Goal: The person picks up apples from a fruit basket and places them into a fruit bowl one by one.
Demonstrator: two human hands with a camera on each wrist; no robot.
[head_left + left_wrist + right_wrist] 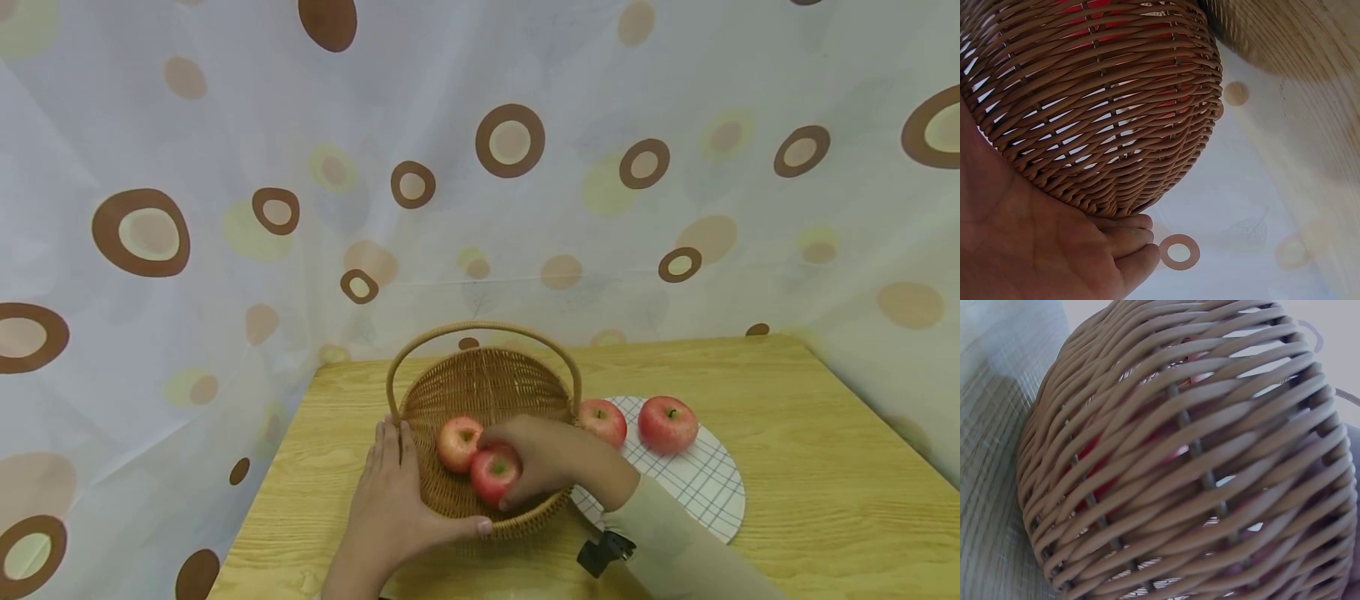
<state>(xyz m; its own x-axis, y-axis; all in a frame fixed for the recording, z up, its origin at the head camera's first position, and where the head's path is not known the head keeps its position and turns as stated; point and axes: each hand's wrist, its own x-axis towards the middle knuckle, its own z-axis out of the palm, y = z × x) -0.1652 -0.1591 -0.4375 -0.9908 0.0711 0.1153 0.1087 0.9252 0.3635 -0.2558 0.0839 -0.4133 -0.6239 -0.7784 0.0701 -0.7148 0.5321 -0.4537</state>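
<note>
A brown wicker basket (487, 383) with an arched handle stands on the table, tipped so its inside faces me. Within it, my right hand (543, 454) grips a red apple (495, 477), thumb at the near side and fingers over the far side. Another apple (455, 443) lies beside that one, to its left. My left hand (393, 508) rests against the basket's left side, fingers straight and thumb stretched along the front rim. In the left wrist view the palm (1029, 237) lies along the woven wall (1104, 106). Through the weave (1166, 437) in the right wrist view, red shows.
Right of the basket lies a white plate (712, 492) with a blue grid pattern, carrying two red apples, one (667, 425) farther right and one (602, 422) near the basket. A patterned curtain (450, 167) hangs behind the wooden table (810, 467). A black device (603, 552) sits at my right wrist.
</note>
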